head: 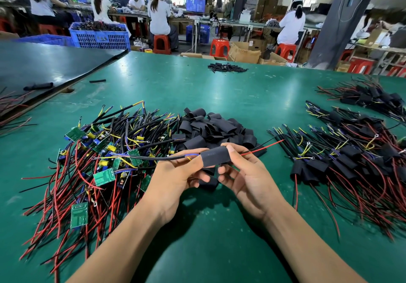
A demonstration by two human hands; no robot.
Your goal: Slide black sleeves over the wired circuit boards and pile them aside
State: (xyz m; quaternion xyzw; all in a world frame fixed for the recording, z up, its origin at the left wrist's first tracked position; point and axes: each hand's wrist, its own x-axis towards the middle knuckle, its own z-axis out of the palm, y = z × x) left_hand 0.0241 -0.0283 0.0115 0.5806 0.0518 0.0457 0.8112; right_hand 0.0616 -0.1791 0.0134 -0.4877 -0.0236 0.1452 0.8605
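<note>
Sleeve on, piling next

Left hand (pixel 181 174) pinches the sleeve (pixel 216 156) at its left end, by the black lead (pixel 153 157). Right hand (pixel 245 174) grips the other end, where a red wire (pixel 263 147) pokes out. Both hold it above the table (pixel 219 227). The board seems covered, so the next move is probably right, onto the finished pile (pixel 342 164).

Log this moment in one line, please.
left hand: pinches sleeve | right hand: pinches sleeve | wires: out both ends | finished pile: right side

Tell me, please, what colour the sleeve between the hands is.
Black; the sleeve shows best in the head view.
</note>
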